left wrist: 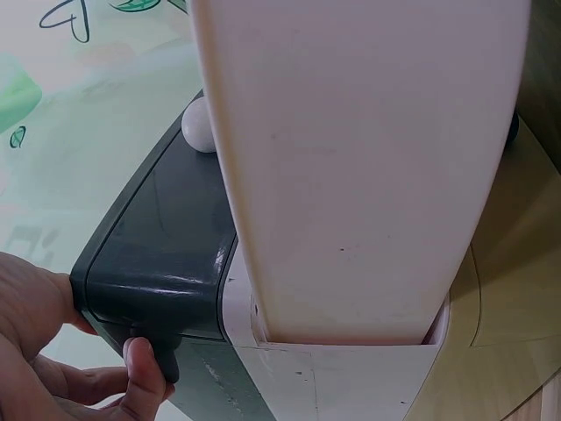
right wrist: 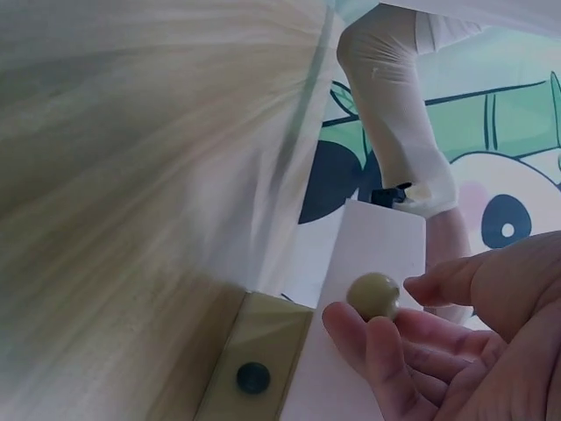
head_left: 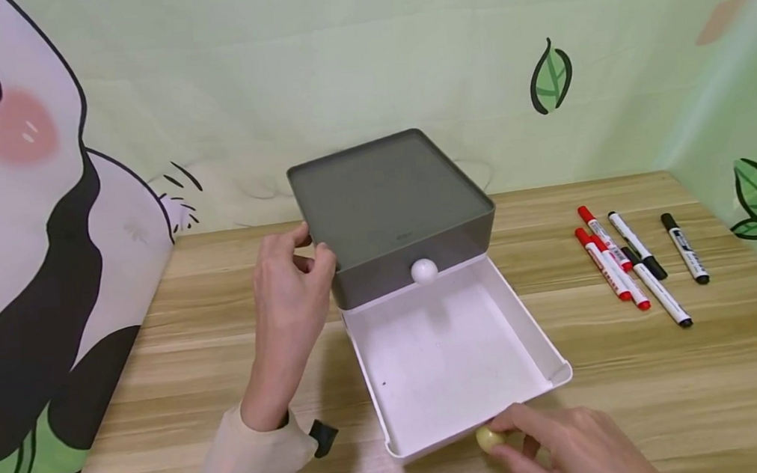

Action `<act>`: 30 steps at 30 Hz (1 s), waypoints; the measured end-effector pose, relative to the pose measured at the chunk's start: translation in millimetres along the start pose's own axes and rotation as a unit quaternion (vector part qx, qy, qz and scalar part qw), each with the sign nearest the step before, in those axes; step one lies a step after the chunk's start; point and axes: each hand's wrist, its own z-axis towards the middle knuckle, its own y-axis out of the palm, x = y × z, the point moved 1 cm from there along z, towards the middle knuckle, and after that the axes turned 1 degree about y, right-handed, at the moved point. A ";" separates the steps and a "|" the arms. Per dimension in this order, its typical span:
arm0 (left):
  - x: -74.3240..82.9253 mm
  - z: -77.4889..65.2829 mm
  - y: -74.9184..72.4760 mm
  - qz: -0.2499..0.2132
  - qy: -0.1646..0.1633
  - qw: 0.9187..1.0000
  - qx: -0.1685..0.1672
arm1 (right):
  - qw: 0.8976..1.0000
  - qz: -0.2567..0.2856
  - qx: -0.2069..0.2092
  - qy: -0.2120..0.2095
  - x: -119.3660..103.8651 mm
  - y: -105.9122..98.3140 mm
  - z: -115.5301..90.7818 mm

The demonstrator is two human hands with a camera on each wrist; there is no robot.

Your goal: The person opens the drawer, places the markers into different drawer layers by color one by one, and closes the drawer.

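Apparently working open white plastic drawer [head_left: 438, 348]: gripping dark-grey plastic box [head_left: 389, 202] by front-left corner in left hand [head_left: 291, 285], pinching round yellowish knob [head_left: 487, 438] in right hand [head_left: 572, 445]; next needs steady bracing.

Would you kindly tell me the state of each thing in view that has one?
Drawer: open, pulled out toward the person
Gray box: upright, held at its left side
White knob: on the gray box's front, untouched
Yellow knob: on the drawer's front, between fingers and thumb
Left hand: gripping the gray box
Right hand: at the yellow knob
Red markers: capped, lying
Black markers: capped, lying
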 end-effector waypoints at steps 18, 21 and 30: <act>-0.6 0.2 0.3 -0.002 -0.001 1.000 0.000 | 0.999 -0.018 0.008 0.026 -5.6 -20.4 4.6; -0.9 0.1 0.1 -0.004 -0.001 1.000 0.000 | 0.999 -0.009 0.009 0.039 -6.8 -25.3 5.6; -0.5 -0.3 0.0 -0.003 0.000 1.000 0.001 | 0.993 -0.027 0.110 0.044 -6.0 -53.1 10.5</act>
